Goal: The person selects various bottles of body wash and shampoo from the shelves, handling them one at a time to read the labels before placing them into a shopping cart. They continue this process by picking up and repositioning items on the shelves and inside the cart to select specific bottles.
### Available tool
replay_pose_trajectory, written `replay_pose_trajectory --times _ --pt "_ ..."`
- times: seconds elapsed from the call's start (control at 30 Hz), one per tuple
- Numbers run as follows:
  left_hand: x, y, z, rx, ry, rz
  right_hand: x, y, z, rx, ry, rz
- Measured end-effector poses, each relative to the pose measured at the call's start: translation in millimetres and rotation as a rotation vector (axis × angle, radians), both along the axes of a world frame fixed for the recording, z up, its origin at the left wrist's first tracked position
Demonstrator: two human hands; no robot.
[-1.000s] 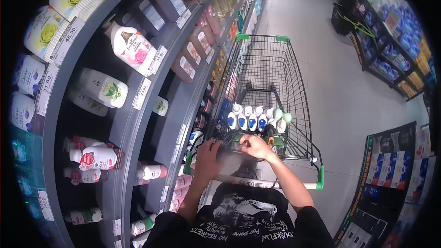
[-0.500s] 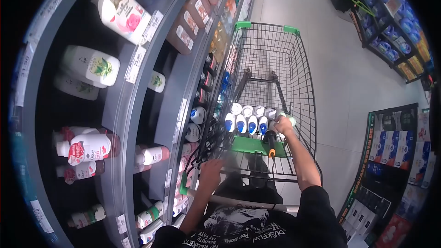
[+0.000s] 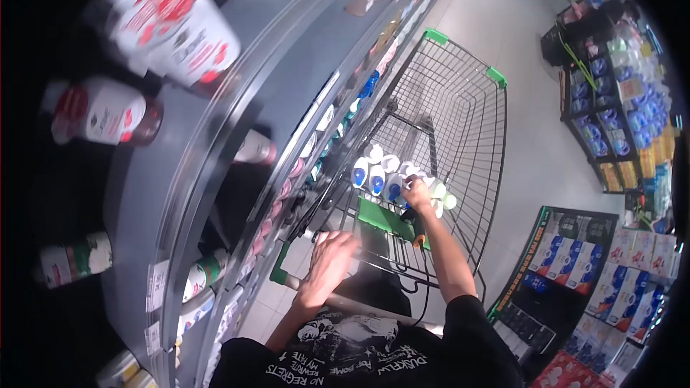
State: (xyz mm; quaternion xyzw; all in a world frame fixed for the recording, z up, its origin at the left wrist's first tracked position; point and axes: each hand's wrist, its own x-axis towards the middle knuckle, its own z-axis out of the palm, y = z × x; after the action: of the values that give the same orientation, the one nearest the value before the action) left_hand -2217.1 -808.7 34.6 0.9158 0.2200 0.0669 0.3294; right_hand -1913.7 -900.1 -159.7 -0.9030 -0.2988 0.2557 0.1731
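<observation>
My right hand (image 3: 417, 192) is among the white bottles (image 3: 376, 178) with blue parts, which stand in rows in the wire shopping cart (image 3: 474, 122). Its fingers are bent together at the bottle tops; what they hold, if anything, is too small to tell. Just below that hand lies a black device (image 3: 419, 230) with an orange end and a cable. My left hand (image 3: 333, 257) is over the cart's handle side, left of the green panel (image 3: 381, 217), with its fingers blurred and partly bent. Whether it touches the handle is unclear.
Shelves (image 3: 287, 43) with bottles run close along the left side, beside the cart. A pink-and-white bottle (image 3: 187, 36) is at the upper left. On the right stand a rack of blue packs (image 3: 600, 108) and a display of boxes (image 3: 568, 262). Tiled floor (image 3: 496, 21) lies ahead.
The view has turned, and the shelf bottles at left look larger. The cart sits at more of a slant. My right hand has moved left over the bottles; my left hand has risen slightly.
</observation>
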Motion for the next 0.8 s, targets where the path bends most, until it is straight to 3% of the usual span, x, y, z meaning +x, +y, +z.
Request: replay_pose_trajectory --times 0.07,0.17,0.2,0.3,0.4,0.43,0.53,0.67,0.8 --pt "-17.9 -5.6 -0.8 -0.024 0.000 0.018 -14.6 1.6 -23.4 -0.050 -0.027 -0.005" --pt "-40.8 -9.0 6.6 -0.050 0.008 0.011 -30.8 -0.2 -34.2 -0.145 -0.314 -0.027" --pt "-47.3 -11.1 8.5 -0.047 0.004 0.003 -29.9 7.8 -21.7 -0.293 -0.236 -0.031" --pt "-60.6 -14.5 4.9 -0.033 0.024 -0.017 -24.9 8.9 -29.9 -0.309 -0.276 -0.033" --pt "-70.0 -15.8 0.5 -0.029 0.003 -0.032 -18.0 18.8 -26.9 -0.352 -0.005 -0.204" --pt "-73.3 -16.1 -1.7 -0.031 0.047 -0.050 -13.1 17.9 -39.9 -0.218 0.087 -0.212" --pt "-80.6 -20.6 -3.4 -0.057 0.095 -0.044 -28.4 19.9 -58.4 -0.183 0.071 -0.184" --pt "-76.1 -21.0 1.6 -0.112 0.217 -0.042 -47.6 20.5 -71.5 -0.088 -0.121 -0.315" --pt "-73.5 -20.6 5.0 -0.086 0.251 -0.057 -39.5 18.1 -68.9 -0.037 -0.008 -0.357"
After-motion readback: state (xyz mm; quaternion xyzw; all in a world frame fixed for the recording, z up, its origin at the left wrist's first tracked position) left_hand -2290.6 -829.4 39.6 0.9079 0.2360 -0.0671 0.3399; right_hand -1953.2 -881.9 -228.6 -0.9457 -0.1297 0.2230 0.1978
